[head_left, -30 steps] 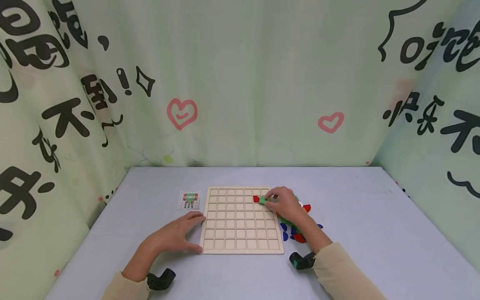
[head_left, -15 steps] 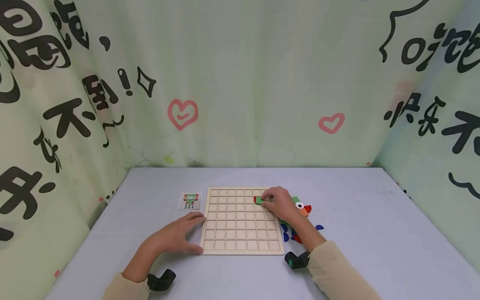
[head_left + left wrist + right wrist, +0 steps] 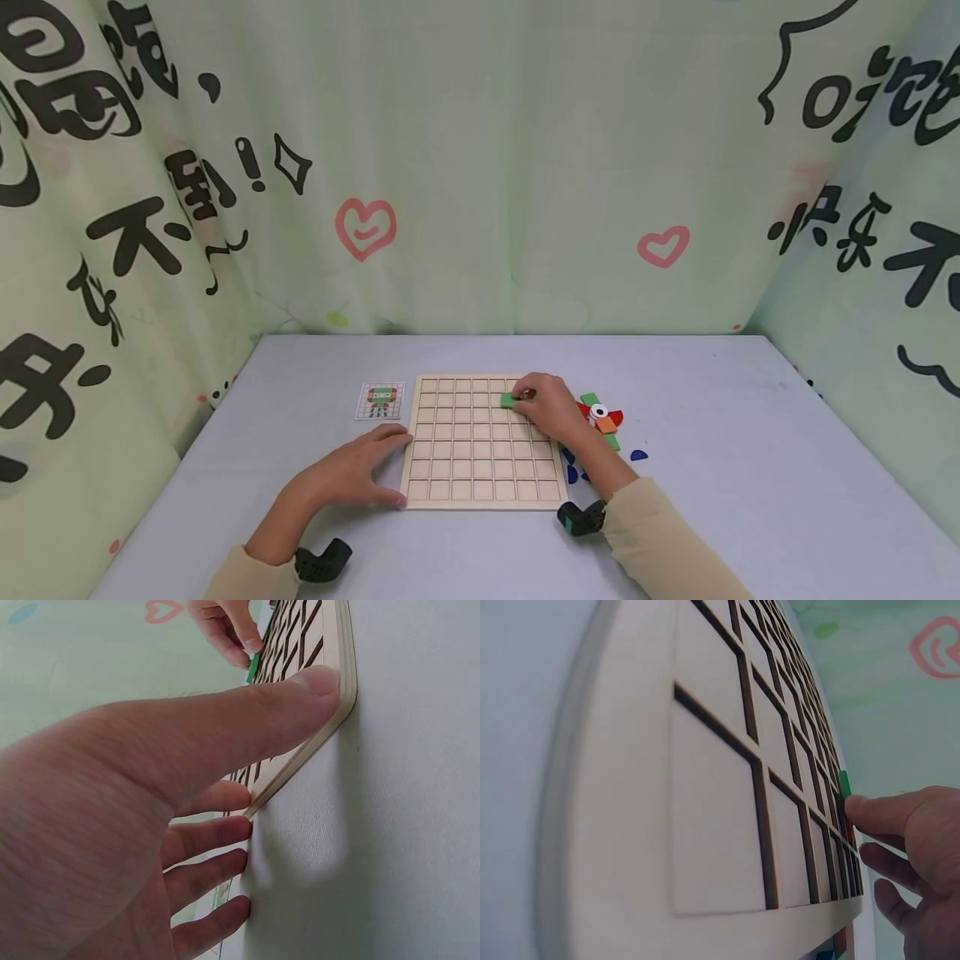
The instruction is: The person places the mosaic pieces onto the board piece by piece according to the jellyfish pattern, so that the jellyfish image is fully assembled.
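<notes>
My right hand (image 3: 551, 408) pinches a green square piece (image 3: 507, 401) between thumb and fingers over the upper right part of a wooden grid board (image 3: 480, 504). In the right wrist view the green piece (image 3: 845, 782) stands out past the thumb tip, with a bit of a red piece (image 3: 849, 831) beneath it on the board. My left hand (image 3: 345, 471) rests at the board's left edge, fingers extended and spread. Seen from the left wrist, the thumb lies on top of the board's near corner while the fingertips touch or lie beside its side edge.
A small card (image 3: 380, 401) with a printed gridded figure lies left of the board. To the right is a loose heap of pieces, among them a white ring piece (image 3: 599, 411), an orange piece (image 3: 606, 426) and blue half-discs (image 3: 639, 455). A curtain hangs behind the table.
My right hand has shifted left across the board with the green piece, which now covers the red piece in the head view. The left hand and the board have stayed put.
</notes>
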A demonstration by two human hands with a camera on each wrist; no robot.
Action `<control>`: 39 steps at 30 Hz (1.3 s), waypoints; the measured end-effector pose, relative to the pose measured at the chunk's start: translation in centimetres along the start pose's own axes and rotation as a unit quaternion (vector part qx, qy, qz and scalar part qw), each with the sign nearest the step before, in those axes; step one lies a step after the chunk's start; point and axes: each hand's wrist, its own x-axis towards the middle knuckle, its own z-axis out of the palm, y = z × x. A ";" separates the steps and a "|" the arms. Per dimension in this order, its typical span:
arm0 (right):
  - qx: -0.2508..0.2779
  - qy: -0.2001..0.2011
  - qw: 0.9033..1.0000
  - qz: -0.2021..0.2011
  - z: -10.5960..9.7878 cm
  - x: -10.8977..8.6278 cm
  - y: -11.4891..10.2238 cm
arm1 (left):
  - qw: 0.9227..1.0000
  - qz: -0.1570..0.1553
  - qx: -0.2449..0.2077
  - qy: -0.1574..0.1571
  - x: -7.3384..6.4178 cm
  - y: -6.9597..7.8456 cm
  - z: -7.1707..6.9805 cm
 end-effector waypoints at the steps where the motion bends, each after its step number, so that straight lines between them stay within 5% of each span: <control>1: 0.003 -0.001 1.000 -0.001 0.1 0.0 0.0 | 1.000 0.001 0.001 0.001 0.0 0.0 0.0; 18: 0.042 -0.008 0.999 -0.006 0.8 0.7 -0.3 | 1.000 0.004 0.001 0.002 -0.1 0.0 -0.1; 39: 0.029 -0.038 0.999 0.000 0.6 1.2 -0.3 | 1.000 -0.004 -0.005 -0.002 0.0 -0.1 0.0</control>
